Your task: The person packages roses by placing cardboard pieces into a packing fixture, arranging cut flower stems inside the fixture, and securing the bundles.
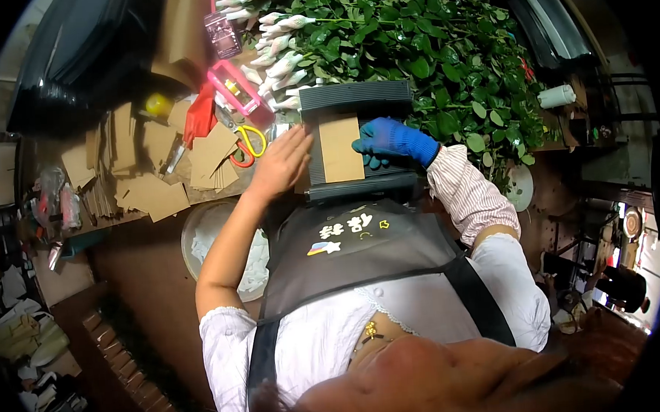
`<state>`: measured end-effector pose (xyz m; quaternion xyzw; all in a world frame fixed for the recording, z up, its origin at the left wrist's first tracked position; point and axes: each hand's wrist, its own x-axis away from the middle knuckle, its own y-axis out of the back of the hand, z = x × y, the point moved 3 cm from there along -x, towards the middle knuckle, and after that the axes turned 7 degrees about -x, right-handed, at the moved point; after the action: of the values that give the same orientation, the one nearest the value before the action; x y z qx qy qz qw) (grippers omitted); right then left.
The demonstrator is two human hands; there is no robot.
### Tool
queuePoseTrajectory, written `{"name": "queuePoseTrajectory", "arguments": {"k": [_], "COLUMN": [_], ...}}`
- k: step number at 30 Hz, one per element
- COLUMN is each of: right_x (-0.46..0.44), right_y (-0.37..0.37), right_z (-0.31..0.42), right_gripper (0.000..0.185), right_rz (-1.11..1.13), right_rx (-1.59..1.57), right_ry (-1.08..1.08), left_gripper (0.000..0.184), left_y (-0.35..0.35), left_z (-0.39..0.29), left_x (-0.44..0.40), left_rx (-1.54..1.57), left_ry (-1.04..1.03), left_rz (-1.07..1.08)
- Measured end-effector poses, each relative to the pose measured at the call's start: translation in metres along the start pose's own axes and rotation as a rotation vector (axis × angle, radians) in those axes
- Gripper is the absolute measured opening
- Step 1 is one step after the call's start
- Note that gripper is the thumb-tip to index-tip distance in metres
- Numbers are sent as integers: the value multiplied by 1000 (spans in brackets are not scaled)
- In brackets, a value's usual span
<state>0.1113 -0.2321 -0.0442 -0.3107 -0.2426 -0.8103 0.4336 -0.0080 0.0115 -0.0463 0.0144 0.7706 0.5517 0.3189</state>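
A tan cardboard piece (341, 149) lies flat on a dark ribbed tray (356, 95) at the table's front edge. My bare left hand (285, 160) is at the tray's left side, its fingers stretched out close together, with nothing seen in it. On my right hand (386, 142) is a blue glove; its fingers are bent at the cardboard's right edge, and the thumb side touches that edge. Whether those fingers grip the cardboard is hard to make out. Left of my left hand lie scissors (251, 141) with yellow and red handles.
Leafy green stems (427, 56) with wrapped white heads (285, 65) fill the table's back and right. Cardboard pieces (152, 196), a red cloth (200, 117) and a pink box (240, 87) lie at the left. Below the table stands a round bin (188, 241) with white scraps.
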Motion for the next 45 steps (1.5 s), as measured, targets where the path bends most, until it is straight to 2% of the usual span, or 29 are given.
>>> {"name": "queuePoseTrajectory", "arguments": {"k": [1, 4, 8, 12, 16, 18, 19, 22, 23, 24, 27, 29, 30, 32, 35, 38, 39, 41, 42, 43, 44, 45], "right_x": [-4, 0, 3, 2, 1, -4, 1, 25, 21, 40, 55, 53, 42, -3, -60, -54, -27, 48, 87, 119, 137, 152], "right_y": [0, -5, -8, -7, -8, -9, -12, -20, -22, -22, 23, 70, 98, 152, 210, 228, 215, 168, 142, 122, 104, 91], "right_z": [-2, 4, 2, -1, 3, 2, 9, 28, 23, 39, 72, 96, 105, 100, 68, 74, 86, 115, 122, 122, 107, 88], "right_gripper": [29, 27, 25, 29, 45, 52, 56, 51, 48, 42, 27, 29, 30, 33, 34, 35, 36, 43, 53, 59, 57, 51], "right_rz": [10, -14, -81, -103, -147, -345, -331, -333, -422, -457, -662, -830, -950, -1404, -1365, -1028, -1089, -1067, -1008, -859, -767, -618], "right_rx": [13, 41, 55, 123, 381, 647, 684, 904, 971, 897, 593, 468, 581, 1023, 1448, 1125, 1096, 1133, 1067, 1065, 1052, 906], "right_ry": [15, 22, 73, 106, 139, 260, 200, 178, 277, 318, 715, 958, 850, 839, 579, 712, 911, 921, 1106, 1023, 1048, 1053], "left_gripper": [29, 26, 23, 16, 12, 13, 14, 22, 24, 25, 33, 37, 37, 36, 35, 35, 37, 41, 43, 46, 49, 62], "left_y": [8, 29, 32, -6, -4, 0, -1, 3, 7, 11, 9, 5, 7, 10, 7, 7, 8, 11, 14, 17, 18, 15], "left_z": [-1, -10, -22, -16, -22, -31, -32, -38, -43, -45, -43, -42, -43, -44, -44, -42, -40, -40, -39, -37, -35, -33], "left_x": [2, -1, -28, -40, -54, -54, -52, -46, -47, -48, -48, -44, -46, -49, -49, -50, -50, -48, -48, -50, -49, -42], "left_rx": [-10, 21, 155, 244, 210, 164, 154, 120, 125, 129, 161, 184, 196, 219, 257, 288, 285, 288, 310, 331, 352, 484], "left_ry": [31, 10, -83, -187, -152, -132, -138, -112, -131, -149, -132, -122, -104, -64, -23, 11, 8, 0, 0, 1, 6, 156], "left_rz": [-68, -126, 9, 171, 245, 260, 242, 268, 245, 220, 207, 177, 189, 210, 192, 230, 226, 230, 247, 261, 274, 395]}}
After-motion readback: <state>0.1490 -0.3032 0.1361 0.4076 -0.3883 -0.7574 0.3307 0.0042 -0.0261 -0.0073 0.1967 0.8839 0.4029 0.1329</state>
